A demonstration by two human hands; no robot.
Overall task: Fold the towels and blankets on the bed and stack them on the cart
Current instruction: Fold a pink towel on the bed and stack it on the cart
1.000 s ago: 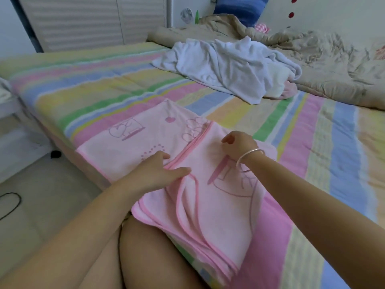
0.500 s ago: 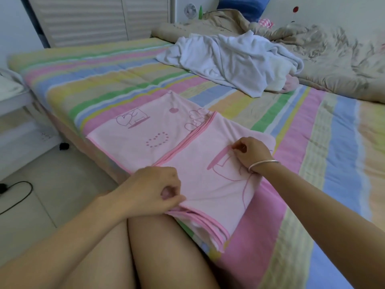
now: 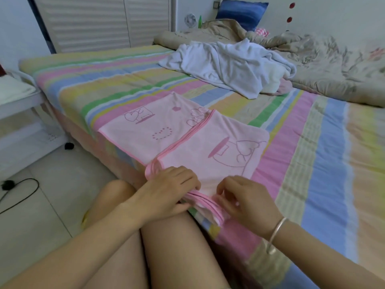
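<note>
Progress: pink towel [image 3: 187,138] half-folded; left hand [image 3: 173,184] and right hand [image 3: 245,197] pinch its layered near edge (fingers curled). White towel [image 3: 225,65], beige blanket [image 3: 333,65] lie crumpled; cart [image 3: 20,101], probably at left, unreached.

Bare striped sheet [image 3: 116,84] left of pink towel [image 3: 158,126]; white heap [image 3: 229,65] (crumpled) lies beyond.

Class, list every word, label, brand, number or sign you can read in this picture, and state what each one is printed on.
There is no readable text anywhere in the picture.
Pink towel: only outline drawings, such as hearts and a dotted heart, with no letters.
Fan and green bottle: too small and blurred to show any label.
Red dots on the wall: plain marks, no writing.
</note>
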